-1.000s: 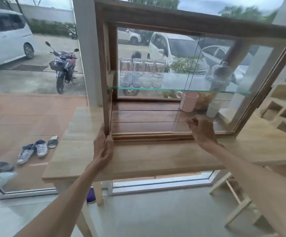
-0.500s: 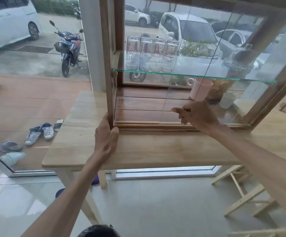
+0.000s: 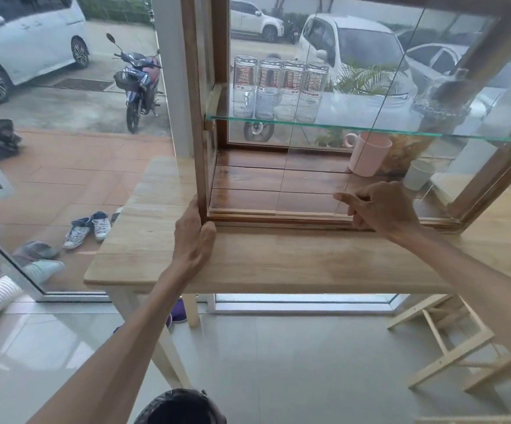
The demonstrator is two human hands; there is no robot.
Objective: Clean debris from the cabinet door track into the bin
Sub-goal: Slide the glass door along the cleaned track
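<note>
Wooden cabinet (image 3: 492,191) stood on table (image 3: 278,264); looked heavy, rigid. Left hand (image 3: 194,240) clasped its corner post. Sliding glass door (image 3: 324,166) fragile, slick; right hand (image 3: 379,208), fingers curled, pressed its edge above track (image 3: 278,216). Bin (image 3: 180,407) below.

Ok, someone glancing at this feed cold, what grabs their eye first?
Probably the wood-framed glass cabinet on the table, with the left hand gripping its bottom-left corner and the right hand at the door track. Then four glasses lined up on its glass shelf, top left.
</note>
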